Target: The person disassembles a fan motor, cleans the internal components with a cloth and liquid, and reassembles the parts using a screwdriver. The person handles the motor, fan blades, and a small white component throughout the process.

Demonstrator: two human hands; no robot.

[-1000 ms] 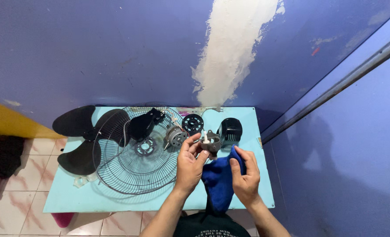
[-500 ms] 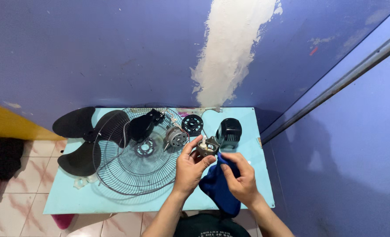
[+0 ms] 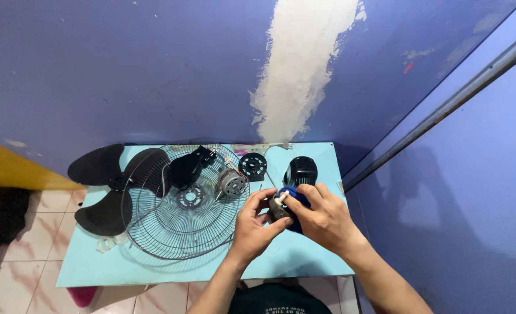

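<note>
In the head view, a small metal fan part [image 3: 276,210] with a pale shaft end is held above the near right part of the light blue surface [image 3: 153,270], between both hands. The left hand [image 3: 255,229] is curled around the part from the left and below, thumb and fingers closed on it. The right hand [image 3: 322,218] is closed over a dark blue cloth [image 3: 295,200], which is pressed against the part from the right, so the part lies just between the two palms. A black motor housing [image 3: 300,171] is seen just beyond the hands. Farther left, a small motor [image 3: 230,183] with wires is resting on a wire fan guard [image 3: 182,221], with a black round disc [image 3: 252,166] near it. A black fan blade [image 3: 109,189] is lying at the left end of the surface, partly overlapped by the guard.
</note>
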